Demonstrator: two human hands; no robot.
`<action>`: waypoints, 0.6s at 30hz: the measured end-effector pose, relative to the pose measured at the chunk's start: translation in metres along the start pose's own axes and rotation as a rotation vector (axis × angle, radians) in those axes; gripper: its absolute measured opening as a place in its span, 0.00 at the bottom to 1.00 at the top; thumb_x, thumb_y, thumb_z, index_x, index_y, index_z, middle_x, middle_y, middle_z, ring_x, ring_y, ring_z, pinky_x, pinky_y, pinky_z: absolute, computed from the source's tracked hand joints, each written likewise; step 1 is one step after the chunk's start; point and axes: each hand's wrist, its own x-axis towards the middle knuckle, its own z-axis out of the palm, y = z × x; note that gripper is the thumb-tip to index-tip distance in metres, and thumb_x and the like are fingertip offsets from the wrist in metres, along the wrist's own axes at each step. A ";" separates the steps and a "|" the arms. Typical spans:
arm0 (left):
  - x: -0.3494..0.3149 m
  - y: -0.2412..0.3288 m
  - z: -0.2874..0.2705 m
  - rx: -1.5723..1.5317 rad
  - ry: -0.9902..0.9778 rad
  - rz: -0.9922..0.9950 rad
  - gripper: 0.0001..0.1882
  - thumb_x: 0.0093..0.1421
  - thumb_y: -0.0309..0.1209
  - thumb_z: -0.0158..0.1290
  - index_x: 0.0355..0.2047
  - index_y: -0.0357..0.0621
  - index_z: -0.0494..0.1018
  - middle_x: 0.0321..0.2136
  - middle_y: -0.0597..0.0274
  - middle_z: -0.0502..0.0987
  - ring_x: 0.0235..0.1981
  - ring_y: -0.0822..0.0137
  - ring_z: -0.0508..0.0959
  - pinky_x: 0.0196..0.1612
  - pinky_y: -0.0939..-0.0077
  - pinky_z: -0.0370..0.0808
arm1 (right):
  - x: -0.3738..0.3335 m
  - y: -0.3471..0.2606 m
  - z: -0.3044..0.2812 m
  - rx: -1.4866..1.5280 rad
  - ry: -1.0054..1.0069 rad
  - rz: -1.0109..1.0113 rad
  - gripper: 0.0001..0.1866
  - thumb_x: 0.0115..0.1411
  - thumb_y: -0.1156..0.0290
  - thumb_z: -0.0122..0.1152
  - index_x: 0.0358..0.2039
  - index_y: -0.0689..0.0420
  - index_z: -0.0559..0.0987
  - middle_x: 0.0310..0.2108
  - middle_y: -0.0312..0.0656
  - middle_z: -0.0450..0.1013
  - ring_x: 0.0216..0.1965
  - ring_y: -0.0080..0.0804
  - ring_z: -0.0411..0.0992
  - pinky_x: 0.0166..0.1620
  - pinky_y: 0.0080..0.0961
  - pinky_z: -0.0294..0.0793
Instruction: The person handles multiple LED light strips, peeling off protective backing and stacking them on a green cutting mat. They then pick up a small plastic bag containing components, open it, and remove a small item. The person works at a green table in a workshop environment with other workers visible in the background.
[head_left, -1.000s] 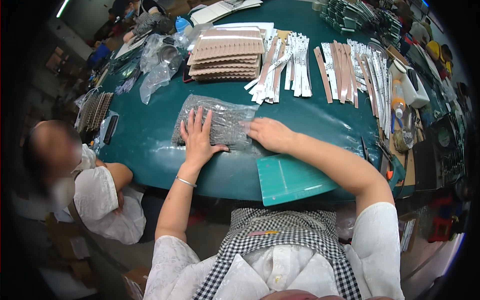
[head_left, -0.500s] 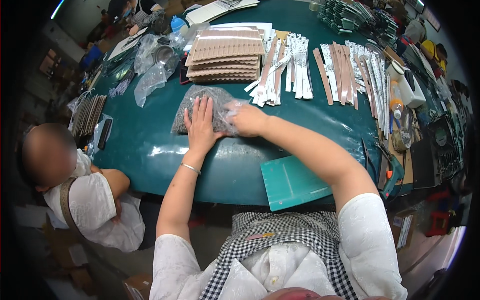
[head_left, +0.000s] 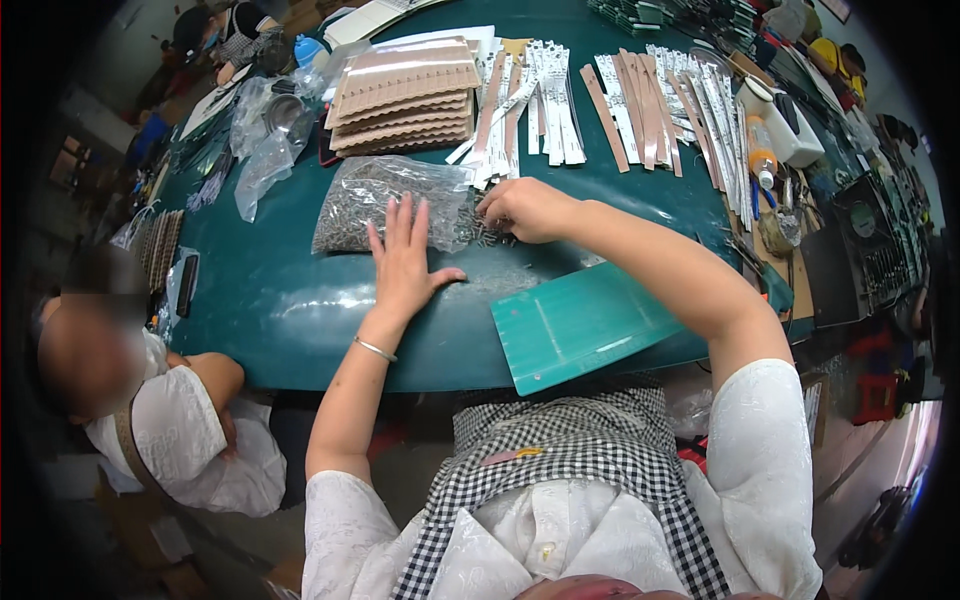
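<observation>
A clear plastic bag (head_left: 350,205) full of small dark metal pieces, like screws, lies flat on the green table. My left hand (head_left: 402,265) rests at the bag's near edge with its fingers spread and holds nothing. At the bag's right end, a small heap of loose metal pieces (head_left: 487,236) is on the tabletop. My right hand (head_left: 532,210) is right over this heap, fingertips bent together in a pinch. Whatever is between them is hidden or too small to name. Below my right forearm lies a teal board (head_left: 570,325), projecting past the table's near edge.
Behind the bag stands a stack of scalloped tan sheets (head_left: 405,85). White and tan strips (head_left: 650,110) are spread to its right. Bottles, a white jug (head_left: 790,130) and tools crowd the right side. A seated person (head_left: 190,420) is close on my left.
My right hand has drawn out of the bag toward the right, and loose metal pieces now show on the table. My left hand presses the bag less. The whole view has shifted slightly.
</observation>
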 end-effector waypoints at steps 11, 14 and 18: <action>0.018 0.064 0.010 -0.325 0.024 0.303 0.22 0.47 0.30 0.64 0.44 0.42 0.75 0.44 0.56 0.75 0.45 0.53 0.74 0.47 0.62 0.73 | -0.134 -0.078 -0.089 -0.093 0.123 0.463 0.11 0.53 0.69 0.64 0.36 0.59 0.82 0.31 0.50 0.79 0.36 0.48 0.77 0.40 0.40 0.75; 0.032 0.085 0.021 -0.384 -0.058 0.330 0.19 0.48 0.31 0.64 0.42 0.42 0.77 0.43 0.56 0.76 0.44 0.54 0.74 0.46 0.62 0.73 | -0.184 -0.096 -0.093 -0.082 0.147 0.901 0.14 0.58 0.62 0.60 0.37 0.59 0.82 0.31 0.53 0.78 0.36 0.50 0.77 0.41 0.42 0.75; 0.049 0.102 0.033 -0.323 -0.013 0.397 0.16 0.45 0.32 0.65 0.36 0.43 0.79 0.38 0.58 0.76 0.41 0.54 0.74 0.43 0.63 0.74 | -0.243 -0.089 -0.053 0.173 0.079 1.075 0.25 0.61 0.48 0.55 0.37 0.60 0.81 0.30 0.53 0.78 0.37 0.49 0.78 0.42 0.42 0.75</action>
